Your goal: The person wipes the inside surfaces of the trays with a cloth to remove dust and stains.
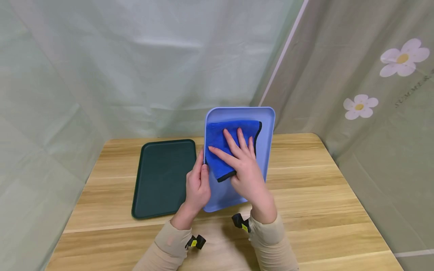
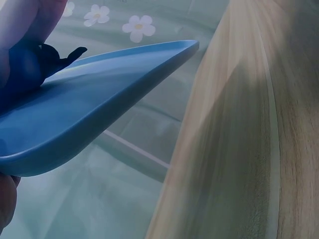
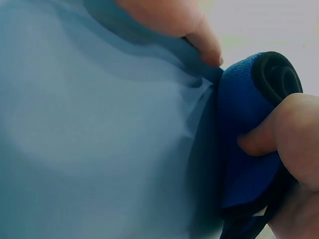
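A light blue tray [image 1: 223,195] is held up at a tilt over the table, its inner side facing the head camera. My left hand [image 1: 198,184] grips its left rim, thumb on the inner side. Against the tray's inside lies a blue cloth [image 1: 217,133] with black edging. My right hand [image 1: 247,169] presses on this cloth with spread, straight fingers. In the right wrist view, the right thumb rests against the blue cloth [image 3: 244,114], whose black-edged end curls into a roll. The left wrist view shows the tray [image 2: 99,99] from its side.
A dark green tray [image 1: 162,180] lies flat on the wooden table [image 1: 305,218], left of the blue one. Pale curtains [image 1: 152,67] hang behind and at both sides, with white flowers [image 1: 361,107] printed on the right one.
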Demonstrator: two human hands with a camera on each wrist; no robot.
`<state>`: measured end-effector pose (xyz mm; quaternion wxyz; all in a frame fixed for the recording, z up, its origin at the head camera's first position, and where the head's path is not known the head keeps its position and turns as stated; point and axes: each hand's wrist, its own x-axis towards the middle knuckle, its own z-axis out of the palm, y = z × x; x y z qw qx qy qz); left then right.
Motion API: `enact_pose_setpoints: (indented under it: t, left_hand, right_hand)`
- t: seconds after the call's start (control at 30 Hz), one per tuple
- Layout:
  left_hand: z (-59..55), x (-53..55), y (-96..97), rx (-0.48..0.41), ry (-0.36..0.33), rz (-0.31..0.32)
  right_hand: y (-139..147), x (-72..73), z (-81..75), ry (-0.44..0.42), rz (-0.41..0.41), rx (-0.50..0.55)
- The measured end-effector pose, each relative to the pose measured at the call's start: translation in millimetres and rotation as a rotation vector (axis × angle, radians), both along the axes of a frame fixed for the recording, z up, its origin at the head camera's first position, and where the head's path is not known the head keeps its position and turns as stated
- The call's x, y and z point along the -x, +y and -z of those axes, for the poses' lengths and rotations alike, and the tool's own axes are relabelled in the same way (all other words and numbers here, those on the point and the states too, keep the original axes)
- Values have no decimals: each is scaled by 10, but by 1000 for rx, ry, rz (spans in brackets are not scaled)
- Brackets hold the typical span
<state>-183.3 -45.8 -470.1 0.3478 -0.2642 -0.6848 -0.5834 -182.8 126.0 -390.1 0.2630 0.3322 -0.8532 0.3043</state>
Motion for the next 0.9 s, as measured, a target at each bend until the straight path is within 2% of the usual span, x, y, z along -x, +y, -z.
enact_pose_setpoints:
  t: [0.23,0.53,0.9]
  left_hand:
    - [-11,-2,-4,-5,25,-13]
    - [-16,-10,-27,-10,-17,-6]
    - [-31,-9,-38,-14,25,-5]
  right_hand:
    - [-16,-9,4,-2,-1,-3]
    - [43,15,-14,4,16,-9]
    - [111,44,4,24,45,32]
